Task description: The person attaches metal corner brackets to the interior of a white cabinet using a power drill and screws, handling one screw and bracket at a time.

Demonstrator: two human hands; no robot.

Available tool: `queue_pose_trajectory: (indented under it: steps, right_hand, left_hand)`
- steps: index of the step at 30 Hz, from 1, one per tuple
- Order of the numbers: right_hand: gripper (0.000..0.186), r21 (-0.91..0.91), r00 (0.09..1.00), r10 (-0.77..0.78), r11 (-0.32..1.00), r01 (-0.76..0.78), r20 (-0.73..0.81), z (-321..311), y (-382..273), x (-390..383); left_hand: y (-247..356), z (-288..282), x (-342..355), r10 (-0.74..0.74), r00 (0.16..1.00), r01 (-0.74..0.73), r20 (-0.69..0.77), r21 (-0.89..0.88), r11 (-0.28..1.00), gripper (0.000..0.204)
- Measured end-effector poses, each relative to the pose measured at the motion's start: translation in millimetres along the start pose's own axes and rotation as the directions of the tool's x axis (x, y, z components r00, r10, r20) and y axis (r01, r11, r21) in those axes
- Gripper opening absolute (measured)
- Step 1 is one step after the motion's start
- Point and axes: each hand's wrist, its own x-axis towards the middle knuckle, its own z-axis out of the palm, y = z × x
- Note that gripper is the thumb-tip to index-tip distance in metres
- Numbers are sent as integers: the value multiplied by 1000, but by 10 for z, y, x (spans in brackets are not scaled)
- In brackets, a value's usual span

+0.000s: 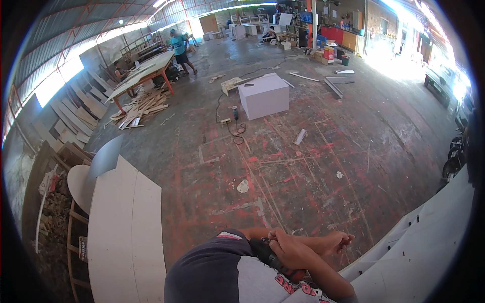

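Note:
Low in the view, my right hand [289, 251] is closed round a black and red power tool [268, 254], which looks like a drill and lies close against my shirt. My left forearm passes behind the tool toward the right. Beyond it, my left hand [337, 243] has curled fingers; anything small between them cannot be made out. Nearest to that hand, at the lower right, is a large white panel [429, 237] with several short dark pegs or screws standing out of it.
Tall white boards [126, 217] stand at the left beside a wooden ladder-like frame [76, 242]. Ahead on the stained floor are a white box [267, 96], a corded tool [235, 113] and its cable. A person [179, 45] stands by a long table [144, 73] with wood scraps [144, 107] beneath.

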Motion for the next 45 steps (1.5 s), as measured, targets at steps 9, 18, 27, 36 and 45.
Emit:
queue_pose_trajectory:
  steps: [9, 18, 27, 36, 45]
  right_hand:
    - [26, 297, 991, 129, 946, -133, 36, -10, 311, 321]
    - [23, 482, 982, 153, 856, -188, 112, 87, 297, 1022]
    - [42, 951, 933, 310, 296, 85, -180, -235, 81, 1574]
    - [41, 947, 831, 458, 98, 307, -317, -369, 231, 1792]
    - [42, 853, 690, 503, 271, 446, -521, -187, 242, 1684]
  left_hand:
    - [626, -288, -233, 74, 984, -51, 159, -142, 989, 27]
    - [1246, -1446, -1497, 500, 853, -486, 149, -124, 865, 23]
    - [965, -1910, -2462, 860, 506, -811, 70, 378, 446, 35]
    - [1133, -1536, -2719, 938, 292, -412, 189, 909, -55, 69]
    - [1202, -1470, -2364, 881, 468, -533, -68, 774, 343, 40]
